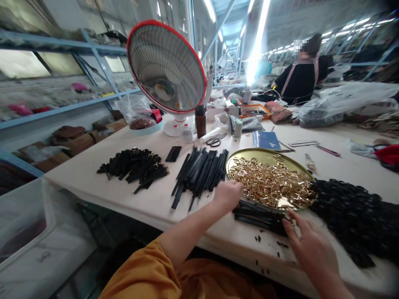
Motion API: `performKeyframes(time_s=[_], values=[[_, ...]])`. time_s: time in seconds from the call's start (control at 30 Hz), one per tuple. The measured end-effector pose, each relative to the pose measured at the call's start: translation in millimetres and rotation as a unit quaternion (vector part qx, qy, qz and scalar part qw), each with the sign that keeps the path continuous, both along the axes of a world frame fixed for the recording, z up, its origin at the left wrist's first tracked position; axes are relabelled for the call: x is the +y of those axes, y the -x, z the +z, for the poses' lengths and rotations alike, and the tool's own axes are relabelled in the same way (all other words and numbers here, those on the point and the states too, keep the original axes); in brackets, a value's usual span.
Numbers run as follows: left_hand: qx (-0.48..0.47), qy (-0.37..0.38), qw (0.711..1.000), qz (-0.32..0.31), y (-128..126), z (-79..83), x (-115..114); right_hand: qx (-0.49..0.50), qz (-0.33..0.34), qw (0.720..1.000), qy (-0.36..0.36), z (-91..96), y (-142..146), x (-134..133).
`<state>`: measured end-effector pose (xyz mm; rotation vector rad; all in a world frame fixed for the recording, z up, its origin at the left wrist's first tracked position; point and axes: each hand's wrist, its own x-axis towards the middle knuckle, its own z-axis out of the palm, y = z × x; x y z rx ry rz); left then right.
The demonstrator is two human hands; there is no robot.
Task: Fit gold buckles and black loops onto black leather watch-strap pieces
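My left hand [227, 195] is curled shut at the left end of a short bundle of black straps [258, 216] lying just in front of the gold tray [264, 157]. My right hand [307, 241] pinches the right end of the same bundle, fingers bent around it. The round gold tray holds a heap of gold metal buckles [269, 182]. A loose pile of long black straps [201, 170] lies left of the tray. Farther left sits a heap of finished black straps with buckles [135, 165].
A big pile of black pieces [352, 211] lies at the right. A red-rimmed round heater [166, 66] stands at the back, with scissors [215, 141], a dark bottle [200, 121] and a blue booklet [265, 140] nearby. Another person [301, 72] works at the far right. Blue shelves [62, 74] run along the left.
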<state>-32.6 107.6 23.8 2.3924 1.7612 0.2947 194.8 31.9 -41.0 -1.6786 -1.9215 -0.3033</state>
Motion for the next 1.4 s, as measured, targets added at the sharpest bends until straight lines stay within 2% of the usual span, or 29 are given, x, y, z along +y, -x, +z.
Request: performKeyframes(time_s=[0.1, 0.2, 0.33, 0.47, 0.53, 0.57, 0.6, 0.67, 0.7, 0.73, 0.8, 0.87, 0.93, 1.0, 1.07, 1.13, 1.2, 1.3, 1.33, 1.4], values=[[0.028, 0.006, 0.994, 0.105, 44, 2.7, 22, 0.017, -0.003, 1.000, -0.005, -4.9, 1, -5], [0.033, 0.034, 0.985, 0.164, 71, -3.6, 38, 0.042, -0.002, 0.999, -0.003, -1.5, 6, -7], [-0.007, 0.046, 0.979, 0.200, 81, -7.9, 45, 0.073, 0.007, 0.997, -0.006, 11.3, 13, -11], [-0.084, 0.026, 0.976, 0.200, 83, 6.0, 40, 0.128, 0.006, 0.992, 0.009, 26.9, 15, -21], [-0.192, 0.036, 0.964, 0.182, 74, 14.3, 33, 0.186, -0.005, 0.981, 0.045, 34.4, 20, -25], [-0.315, 0.068, 0.931, 0.168, 66, 17.4, 27, 0.230, -0.010, 0.970, 0.075, 38.2, 24, -26], [-0.443, 0.121, 0.875, 0.155, 57, 19.6, 20, 0.281, -0.007, 0.953, 0.114, 42.0, 30, -28], [-0.628, 0.243, 0.729, 0.123, 33, 21.2, 6, 0.403, 0.031, 0.892, 0.203, 49.3, 43, -30], [-0.675, 0.287, 0.670, 0.119, 22, 20.9, -2, 0.460, 0.066, 0.852, 0.243, 52.6, 50, -31], [-0.703, 0.316, 0.625, 0.123, 11, 19.7, -8, 0.504, 0.091, 0.817, 0.267, 55.3, 56, -33], [-0.731, 0.338, 0.574, 0.149, -6, 15.4, -19, 0.550, 0.095, 0.771, 0.306, 58.4, 65, -35], [-0.740, 0.341, 0.552, 0.174, -17, 8.8, -26, 0.575, 0.069, 0.747, 0.328, 57.7, 66, -38], [-0.735, 0.354, 0.550, 0.177, -22, 1.8, -32, 0.601, 0.039, 0.729, 0.325, 53.3, 61, -39], [-0.715, 0.374, 0.569, 0.160, -23, -3.4, -40, 0.637, 0.013, 0.708, 0.303, 46.4, 50, -39], [-0.686, 0.390, 0.602, 0.123, -21, -5.2, -48, 0.673, -0.006, 0.686, 0.278, 39.5, 36, -37], [-0.664, 0.409, 0.622, 0.070, -19, -3.8, -56, 0.688, -0.015, 0.677, 0.260, 34.8, 23, -35], [-0.655, 0.454, 0.603, 0.026, -19, -0.8, -59, 0.681, -0.012, 0.683, 0.263, 33.5, 11, -35], [-0.627, 0.572, 0.529, 0.007, -24, 2.9, -59, 0.649, 0.004, 0.700, 0.296, 37.9, 3, -36], [-0.608, 0.607, 0.512, 0.001, -27, 3.2, -58, 0.631, 0.008, 0.712, 0.309, 40.2, 2, -37], [-0.563, 0.654, 0.505, -0.024, -37, 2.0, -58, 0.581, 0.015, 0.744, 0.329, 43.7, 0, -37]])
